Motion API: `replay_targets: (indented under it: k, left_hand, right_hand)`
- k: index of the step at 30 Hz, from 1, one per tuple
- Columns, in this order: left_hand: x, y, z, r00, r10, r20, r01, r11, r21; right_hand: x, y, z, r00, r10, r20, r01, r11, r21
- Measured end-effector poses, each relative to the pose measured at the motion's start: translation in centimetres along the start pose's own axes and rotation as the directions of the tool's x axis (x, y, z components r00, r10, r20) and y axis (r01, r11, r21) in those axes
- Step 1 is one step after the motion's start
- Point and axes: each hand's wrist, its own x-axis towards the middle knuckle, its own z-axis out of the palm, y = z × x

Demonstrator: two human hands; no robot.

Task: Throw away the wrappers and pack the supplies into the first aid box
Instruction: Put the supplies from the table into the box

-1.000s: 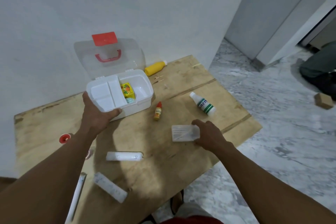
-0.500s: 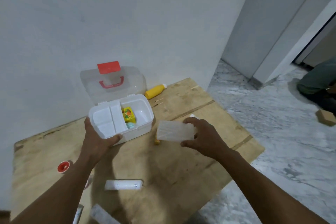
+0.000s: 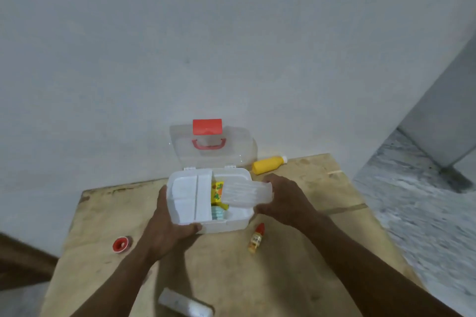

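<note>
The white first aid box [image 3: 226, 225] stands open on the wooden board, its clear lid [image 3: 239, 148] with a red latch and handle leaning back toward the wall. My left hand [image 3: 170, 226] grips the box's front left corner. My right hand [image 3: 286, 201] holds a clear plastic pack of cotton swabs [image 3: 246, 193] over the box's right compartment. Inside lie a yellow packet [image 3: 217, 192] and a pale blue item [image 3: 217, 212]; a white divider tray [image 3: 188, 195] fills the left side.
On the board lie a yellow bottle [image 3: 268, 165] behind the box, a small red-capped dropper bottle [image 3: 256, 238] in front right, a red tape roll [image 3: 121, 244] at left and a white wrapped roll [image 3: 185, 306] near the front edge. Marble floor [image 3: 425, 201] lies right.
My right hand has lifted the clear swab pack off the board and carried it left over the open box. The camera has tilted up. My left hand has stayed on the box.
</note>
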Motion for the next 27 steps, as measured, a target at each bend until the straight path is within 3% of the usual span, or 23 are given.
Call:
replay_targets:
  k: [9,16,27]
  left_hand:
    - [-0.8,-0.5,0.4,0.99,-0.12,-0.07,0.121,0.993,0.013]
    - [-0.6,-0.9,0.3,0.995,-0.054,-0.078,0.054,0.999,0.004]
    - [-0.4,0.3,0.9,0.993,0.02,-0.118,-0.025,0.999,-0.041]
  right_hand:
    - [3.3,-3.3,1.9,0.998,-0.023,0.058,0.03,0.993,-0.113]
    - [3.9,-5.3,3.2,0.998,-0.006,0.068,0.02,0.975,-0.22]
    - [6.0,-6.4,6.4,0.985,0.068,0.16,-0.061,0.997,-0.047]
